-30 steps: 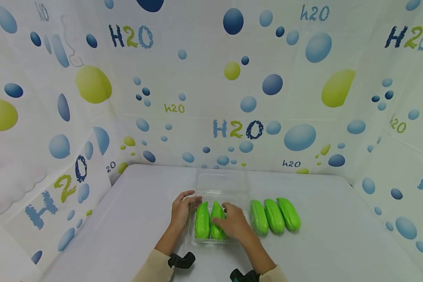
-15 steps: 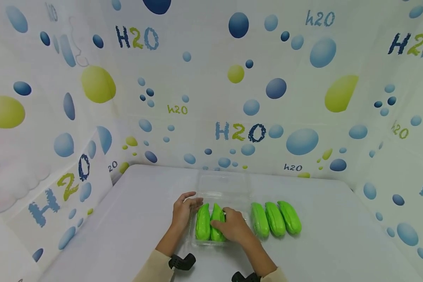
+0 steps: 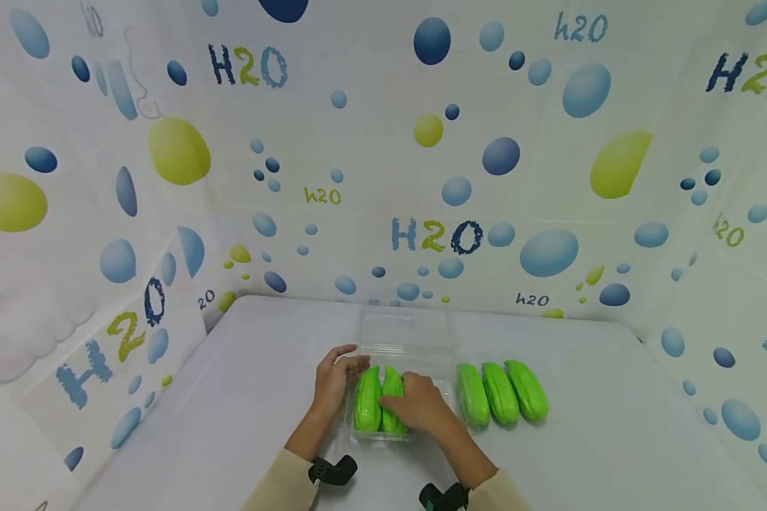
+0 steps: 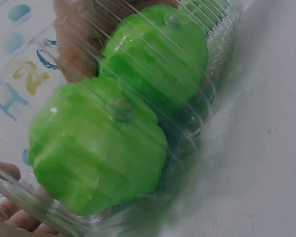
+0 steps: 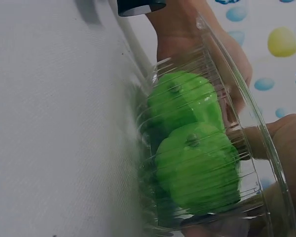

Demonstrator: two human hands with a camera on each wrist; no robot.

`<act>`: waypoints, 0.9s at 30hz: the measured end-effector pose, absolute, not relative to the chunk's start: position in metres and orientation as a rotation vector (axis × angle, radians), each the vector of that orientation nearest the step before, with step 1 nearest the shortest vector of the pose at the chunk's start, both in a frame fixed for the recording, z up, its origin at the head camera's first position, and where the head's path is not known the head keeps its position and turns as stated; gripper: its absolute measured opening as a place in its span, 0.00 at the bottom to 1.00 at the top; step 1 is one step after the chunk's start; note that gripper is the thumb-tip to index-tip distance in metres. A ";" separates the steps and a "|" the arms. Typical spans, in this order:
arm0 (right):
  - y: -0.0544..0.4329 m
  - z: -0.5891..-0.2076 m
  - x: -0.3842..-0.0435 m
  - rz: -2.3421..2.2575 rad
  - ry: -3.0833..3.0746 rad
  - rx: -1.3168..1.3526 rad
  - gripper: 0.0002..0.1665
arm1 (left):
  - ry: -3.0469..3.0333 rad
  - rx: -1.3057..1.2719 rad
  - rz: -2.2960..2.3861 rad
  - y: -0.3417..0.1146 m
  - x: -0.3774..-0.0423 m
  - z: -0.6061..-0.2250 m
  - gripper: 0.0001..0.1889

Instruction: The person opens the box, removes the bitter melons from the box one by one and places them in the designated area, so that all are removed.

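A clear plastic clamshell box [image 3: 383,436] lies in the middle of the table with two bright green, ribbed gourds inside. The left gourd [image 3: 367,401] lies lengthwise beside my left hand [image 3: 332,380]. That hand rests at the box's left side, fingers loosely bent and thumb by the rim. My right hand [image 3: 418,404] reaches into the box and grips the right gourd [image 3: 393,401], thumb on its near left side and fingers over its far right side. Through the clear wall, the right wrist view shows the rounded ends of both gourds [image 5: 200,173].
Several things surround the hands. Three more green gourds [image 3: 501,392] lie side by side to the right of the box. The box's lid [image 3: 404,332] is folded back on the white table [image 3: 588,440]. A curtain [image 3: 358,142] with bubble prints rises behind.
My right hand has settled further round the right gourd, which has tilted slightly left at its tip. The left hand stays at the box's side. The head view shifts slightly.
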State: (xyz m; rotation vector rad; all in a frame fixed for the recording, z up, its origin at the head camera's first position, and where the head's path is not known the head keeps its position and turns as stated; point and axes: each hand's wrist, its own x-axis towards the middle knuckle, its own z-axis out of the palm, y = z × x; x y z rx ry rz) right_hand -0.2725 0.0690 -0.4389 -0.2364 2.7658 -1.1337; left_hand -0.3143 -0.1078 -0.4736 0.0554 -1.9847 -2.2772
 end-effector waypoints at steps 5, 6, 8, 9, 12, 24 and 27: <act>0.070 -0.435 -0.272 -1.148 2.794 -0.221 0.18 | -1.971 0.046 -2.306 -0.109 -0.314 -0.472 0.20; 0.070 -0.434 -0.273 -1.146 2.801 -0.221 0.18 | -1.969 0.044 -2.313 -0.109 -0.314 -0.471 0.20; 0.071 -0.433 -0.273 -1.143 2.814 -0.226 0.19 | -1.972 0.047 -2.323 -0.109 -0.313 -0.467 0.19; 0.072 -0.433 -0.273 -1.144 2.817 -0.232 0.20 | -1.976 0.048 -2.326 -0.109 -0.310 -0.463 0.19; 0.075 -0.433 -0.275 -1.151 2.822 -0.245 0.19 | -1.980 0.052 -2.326 -0.109 -0.308 -0.460 0.19; 0.082 -0.434 -0.278 -1.151 2.932 -0.315 0.17 | -1.952 0.058 -2.300 -0.107 -0.315 -0.474 0.19; 0.083 -0.433 -0.277 -1.110 2.964 -0.294 0.29 | -1.954 0.058 -2.301 -0.107 -0.315 -0.473 0.19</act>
